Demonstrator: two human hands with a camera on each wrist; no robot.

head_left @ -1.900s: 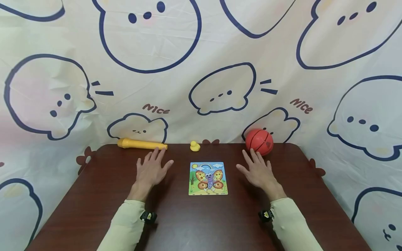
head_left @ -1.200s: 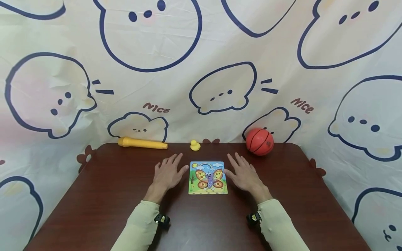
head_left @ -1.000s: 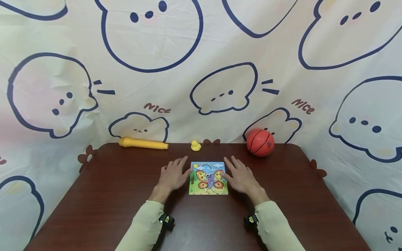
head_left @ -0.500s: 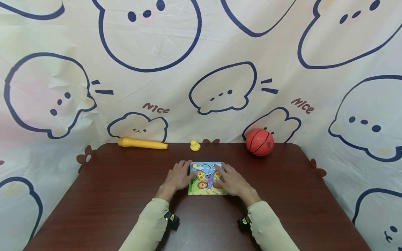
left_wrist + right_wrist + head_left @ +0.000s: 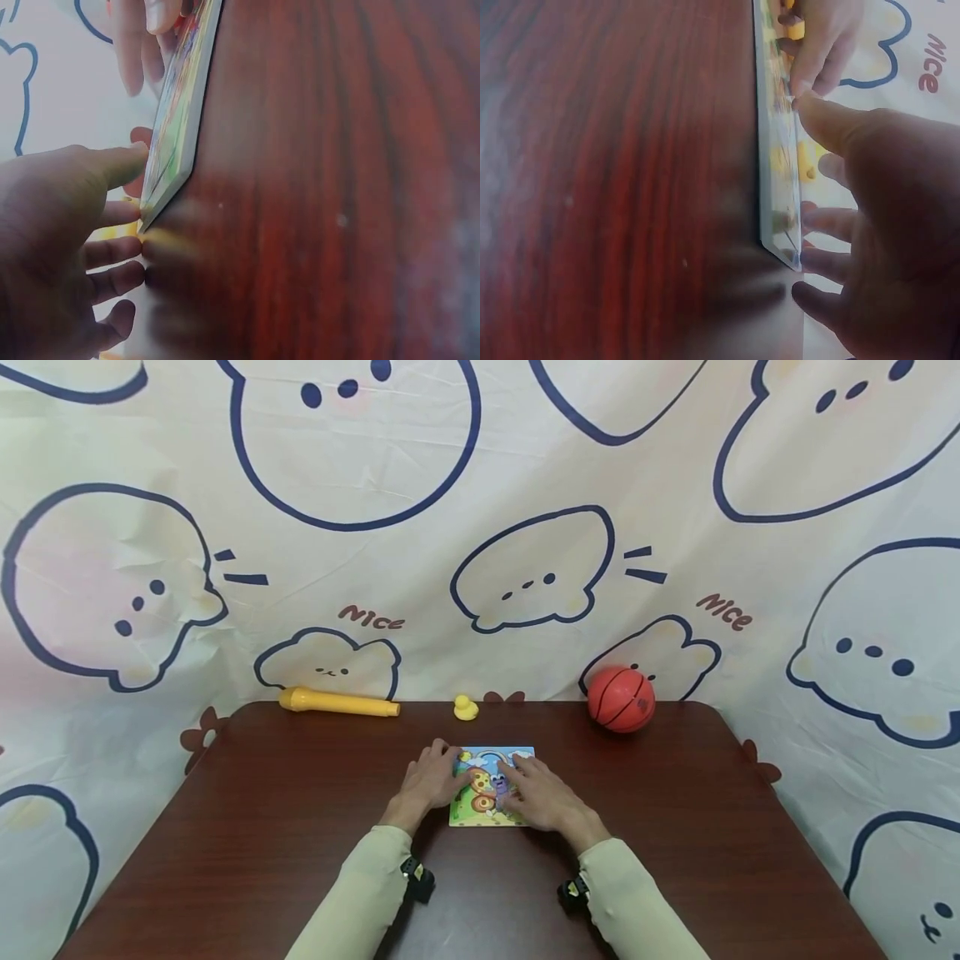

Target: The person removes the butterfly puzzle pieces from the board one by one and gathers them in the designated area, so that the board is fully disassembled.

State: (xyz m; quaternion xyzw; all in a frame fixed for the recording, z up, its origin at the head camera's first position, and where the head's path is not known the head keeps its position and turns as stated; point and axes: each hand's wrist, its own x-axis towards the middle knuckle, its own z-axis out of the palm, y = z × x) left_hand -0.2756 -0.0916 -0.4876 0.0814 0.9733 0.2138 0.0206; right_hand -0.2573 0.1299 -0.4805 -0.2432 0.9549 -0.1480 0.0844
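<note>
Head view: high, facing forward and down across the desk (image 5: 225, 827). Wrist views: very close, skimming the desk from either side; all three share the puzzle board (image 5: 491, 756).

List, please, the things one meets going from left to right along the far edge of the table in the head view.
Yellow toy microphone → small yellow duck → orange toy basketball.
</note>
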